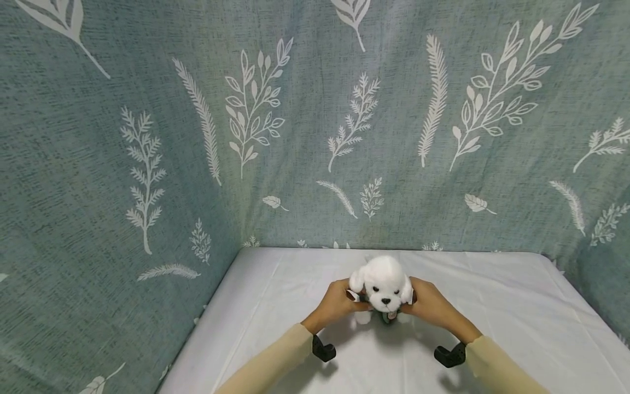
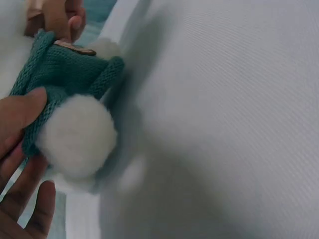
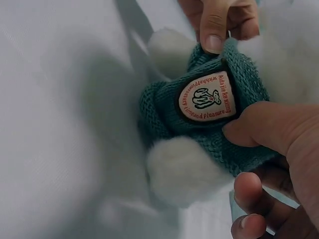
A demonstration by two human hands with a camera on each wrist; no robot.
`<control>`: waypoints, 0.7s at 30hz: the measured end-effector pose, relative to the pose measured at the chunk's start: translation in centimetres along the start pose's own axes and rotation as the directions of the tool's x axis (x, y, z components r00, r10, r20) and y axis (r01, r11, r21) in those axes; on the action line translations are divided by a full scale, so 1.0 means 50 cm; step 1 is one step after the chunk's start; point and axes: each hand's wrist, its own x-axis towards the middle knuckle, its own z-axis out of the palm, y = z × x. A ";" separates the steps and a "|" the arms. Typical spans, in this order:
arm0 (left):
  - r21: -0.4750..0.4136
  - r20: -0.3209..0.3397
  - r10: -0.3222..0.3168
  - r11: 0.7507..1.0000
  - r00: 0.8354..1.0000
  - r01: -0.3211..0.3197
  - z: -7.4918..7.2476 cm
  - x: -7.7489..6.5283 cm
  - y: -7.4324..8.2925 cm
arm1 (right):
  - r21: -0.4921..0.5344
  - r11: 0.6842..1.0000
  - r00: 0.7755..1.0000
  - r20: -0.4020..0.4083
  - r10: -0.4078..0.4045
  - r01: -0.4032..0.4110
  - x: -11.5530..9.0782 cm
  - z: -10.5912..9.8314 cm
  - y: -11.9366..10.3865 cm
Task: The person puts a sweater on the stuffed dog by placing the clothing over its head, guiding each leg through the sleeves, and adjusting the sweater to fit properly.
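Observation:
A white plush dog (image 1: 386,282) with floppy ears and a dark nose faces the head camera near the far part of the table. It wears a teal knitted sweater (image 2: 70,69), with an oval printed patch (image 3: 207,97) on the chest in the right wrist view. My left hand (image 1: 340,301) grips one side of its body, thumb on the knit at the front. On the other side my right hand (image 1: 429,303) holds it the same way, its thumb beside the patch. Fluffy white paws (image 2: 79,137) stick out below the sweater.
The dog is over a table covered with a white cloth (image 1: 275,306). Green-blue curtains with white leaf prints (image 1: 305,137) hang behind and along the sides. Black wrist-worn devices (image 1: 323,348) sit under both forearms.

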 end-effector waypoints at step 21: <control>0.187 0.137 0.015 0.982 0.990 -0.041 -0.038 0.003 0.000 | -0.032 0.998 0.998 0.030 0.055 -0.054 -0.018 -0.015 0.019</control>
